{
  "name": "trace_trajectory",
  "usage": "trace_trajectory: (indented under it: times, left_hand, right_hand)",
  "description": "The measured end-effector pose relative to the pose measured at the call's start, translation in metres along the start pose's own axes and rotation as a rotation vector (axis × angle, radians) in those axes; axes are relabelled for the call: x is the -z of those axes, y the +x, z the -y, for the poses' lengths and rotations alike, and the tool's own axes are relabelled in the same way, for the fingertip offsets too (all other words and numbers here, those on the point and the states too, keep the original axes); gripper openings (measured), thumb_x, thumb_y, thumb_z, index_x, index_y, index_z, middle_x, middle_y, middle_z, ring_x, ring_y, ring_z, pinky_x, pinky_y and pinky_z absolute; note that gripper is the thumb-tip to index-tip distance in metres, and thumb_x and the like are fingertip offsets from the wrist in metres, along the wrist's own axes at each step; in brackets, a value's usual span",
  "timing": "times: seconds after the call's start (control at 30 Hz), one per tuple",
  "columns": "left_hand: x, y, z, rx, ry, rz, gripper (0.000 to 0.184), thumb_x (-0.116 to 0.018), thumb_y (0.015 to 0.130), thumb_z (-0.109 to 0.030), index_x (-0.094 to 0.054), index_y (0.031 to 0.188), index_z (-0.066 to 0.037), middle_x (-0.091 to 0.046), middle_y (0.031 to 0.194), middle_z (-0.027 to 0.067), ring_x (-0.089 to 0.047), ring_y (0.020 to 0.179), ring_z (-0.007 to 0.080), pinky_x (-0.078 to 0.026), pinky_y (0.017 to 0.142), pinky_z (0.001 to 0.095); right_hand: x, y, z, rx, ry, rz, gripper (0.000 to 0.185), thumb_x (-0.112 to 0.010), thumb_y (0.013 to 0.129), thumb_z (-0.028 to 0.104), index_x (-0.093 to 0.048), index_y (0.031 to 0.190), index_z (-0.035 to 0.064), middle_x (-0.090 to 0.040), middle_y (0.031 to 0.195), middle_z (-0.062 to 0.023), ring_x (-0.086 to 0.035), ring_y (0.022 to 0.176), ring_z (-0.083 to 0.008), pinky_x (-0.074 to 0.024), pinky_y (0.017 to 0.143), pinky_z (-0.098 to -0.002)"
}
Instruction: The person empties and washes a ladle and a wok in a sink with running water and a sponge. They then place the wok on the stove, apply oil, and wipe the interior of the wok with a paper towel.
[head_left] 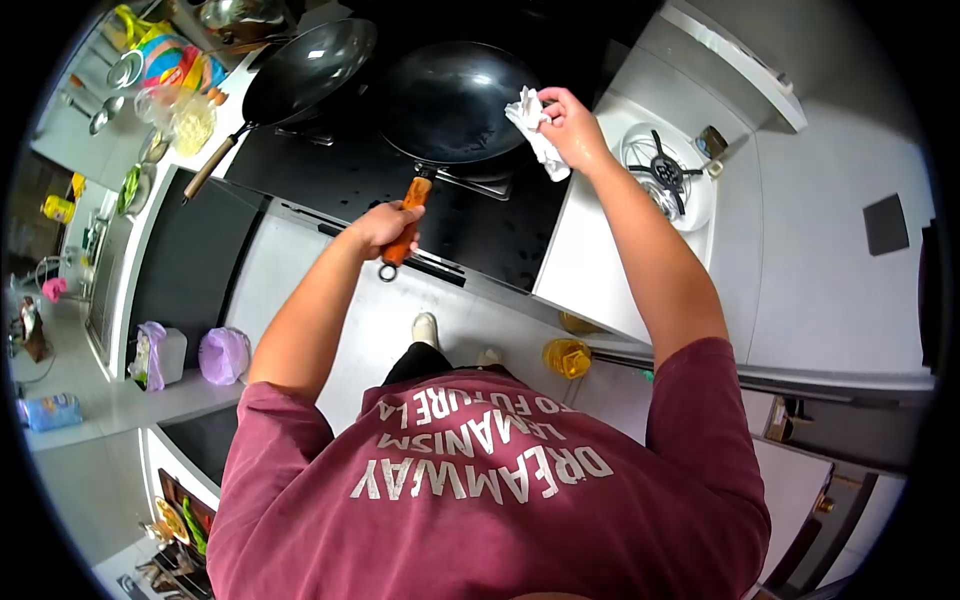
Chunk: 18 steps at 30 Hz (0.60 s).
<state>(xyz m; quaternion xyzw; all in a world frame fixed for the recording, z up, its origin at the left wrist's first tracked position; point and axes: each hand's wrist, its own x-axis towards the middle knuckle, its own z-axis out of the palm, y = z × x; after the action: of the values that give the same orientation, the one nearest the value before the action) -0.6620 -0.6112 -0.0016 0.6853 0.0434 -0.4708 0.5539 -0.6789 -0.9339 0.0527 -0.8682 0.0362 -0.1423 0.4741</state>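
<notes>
Pan (455,105) over the black stove (480,225), inside dark, bare and slightly shiny; cannot tell whether it sits flat or is a little lifted. Its orange handle (403,228) points back towards the person. Left hand (383,228) wrapped round that handle, fingers closed about the wood, metal ring showing beyond the grip. Right hand (575,130) at the pan's right rim, pinching a crumpled white cloth (540,135) between thumb and fingers, one end hanging loose; paper or fabric, cannot say. Cloth overlaps the rim in view; contact unclear. Step in hand reads as cloth work on the pan. Judgement: the handle grip should stay firm, so the rim does not swing under pressure; the cloth would serve better folded into a pad, loose end tucked in, fingertips kept behind it in case the metal is hot. Light, even strokes following the curve should suit the bowl shape better than straight scrubbing. Elbow room matters: second pan (315,70) just left of the first, its own handle angled outward. Right of the pan, white worktop (590,260) with a white basin (640,140) holding a black burner grate (662,172).
</notes>
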Motion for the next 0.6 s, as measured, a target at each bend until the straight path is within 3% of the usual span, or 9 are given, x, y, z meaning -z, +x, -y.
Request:
trace_trajectory:
  times: [0.03, 0.07, 0.17, 0.2, 0.3, 0.33, 0.47, 0.57, 0.6]
  left_hand:
    - [0.008, -0.005, -0.004, -0.002, 0.053, -0.040, 0.029, -0.056, 0.095, -0.032, -0.044, 0.105, -0.007, -0.054, 0.073, 0.0060, -0.053, 0.059, 0.0152, -0.050, 0.056, 0.0310]
    - [0.019, 0.000, -0.003, -0.022, 0.098, -0.080, 0.038, -0.062, 0.091, -0.036, -0.045, 0.108, -0.006, -0.052, 0.066, 0.0048, -0.050, 0.050, 0.0139, -0.047, 0.047, 0.0296]
    - [0.033, -0.018, -0.023, -0.080, 0.666, -0.274, 0.048, -0.070, 0.085, -0.034, -0.048, 0.115, -0.004, -0.047, 0.055, 0.0029, -0.044, 0.040, 0.0130, -0.040, 0.036, 0.0281]
    - [0.050, -0.010, -0.023, -0.096, 0.662, -0.305, 0.052, -0.074, 0.081, -0.029, -0.050, 0.118, -0.002, -0.043, 0.049, 0.0017, -0.040, 0.035, 0.0127, -0.033, 0.031, 0.0276]
    - [0.101, 0.003, -0.045, -0.104, 0.808, -0.201, 0.042, -0.070, 0.081, -0.019, -0.053, 0.116, -0.001, -0.049, 0.055, 0.0039, -0.044, 0.038, 0.0130, -0.036, 0.035, 0.0275]
    - [0.114, 0.006, -0.052, -0.120, 0.864, -0.172, 0.041, -0.068, 0.080, -0.014, -0.054, 0.116, -0.001, -0.051, 0.058, 0.0053, -0.048, 0.042, 0.0144, -0.040, 0.040, 0.0284]
    - [0.142, 0.020, -0.083, -0.176, 0.991, -0.073, 0.039, -0.066, 0.076, -0.010, -0.055, 0.113, 0.000, -0.058, 0.067, 0.0097, -0.054, 0.050, 0.0187, -0.045, 0.049, 0.0318]
    - [0.160, 0.038, -0.088, -0.221, 1.089, -0.014, 0.044, -0.065, 0.077, -0.014, -0.056, 0.118, -0.003, -0.065, 0.083, 0.0169, -0.064, 0.073, 0.0285, -0.050, 0.070, 0.0352]
    - [0.161, 0.040, -0.090, -0.208, 1.098, -0.013, 0.044, -0.065, 0.077, -0.015, -0.056, 0.118, -0.003, -0.066, 0.086, 0.0178, -0.064, 0.078, 0.0304, -0.050, 0.073, 0.0363]
  right_hand:
    - [-0.002, 0.007, 0.012, 0.023, -0.034, -0.008, 0.038, -0.066, 0.078, 0.004, -0.055, 0.114, 0.0086, -0.065, 0.086, -0.0053, -0.062, 0.072, -0.0165, -0.0499, 0.070, -0.0291]
    - [-0.007, 0.017, 0.016, 0.079, -0.087, -0.037, 0.037, -0.067, 0.078, 0.005, -0.056, 0.113, 0.0080, -0.065, 0.083, -0.0062, -0.063, 0.071, -0.0188, -0.0506, 0.070, -0.0302]
    - [-0.032, 0.046, 0.020, 0.190, -0.251, -0.016, 0.025, -0.068, 0.076, 0.006, -0.063, 0.100, 0.0064, -0.063, 0.094, -0.0111, -0.063, 0.083, -0.0248, -0.0507, 0.076, -0.0329]
    - [-0.040, 0.057, 0.016, 0.223, -0.354, 0.077, 0.024, -0.068, 0.074, 0.006, -0.064, 0.097, 0.0078, -0.060, 0.096, -0.0122, -0.061, 0.089, -0.0287, -0.0495, 0.079, -0.0350]
    - [-0.078, 0.094, -0.020, 0.254, -0.515, 0.334, 0.018, -0.063, 0.074, 0.003, -0.064, 0.091, 0.0084, -0.060, 0.095, -0.0124, -0.060, 0.092, -0.0305, -0.0482, 0.079, -0.0373]
    - [-0.088, 0.105, -0.026, 0.158, -0.532, 0.443, 0.018, -0.062, 0.073, 0.001, -0.063, 0.089, 0.0083, -0.061, 0.097, -0.0131, -0.059, 0.093, -0.0308, -0.0478, 0.078, -0.0384]
    - [-0.116, 0.124, -0.061, 0.021, -0.833, 0.566, 0.015, -0.060, 0.079, 0.015, -0.068, 0.091, 0.0175, -0.065, 0.098, -0.0097, -0.062, 0.093, -0.0289, -0.0498, 0.077, -0.0361]
    - [-0.129, 0.110, -0.046, -0.147, -0.939, 0.793, 0.026, -0.061, 0.078, 0.015, -0.070, 0.102, 0.0208, -0.069, 0.095, -0.0115, -0.067, 0.090, -0.0296, -0.0523, 0.077, -0.0382]
    - [-0.133, 0.103, -0.041, -0.068, -0.918, 0.774, 0.026, -0.062, 0.078, 0.015, -0.069, 0.102, 0.0205, -0.069, 0.096, -0.0121, -0.066, 0.091, -0.0306, -0.0521, 0.079, -0.0388]
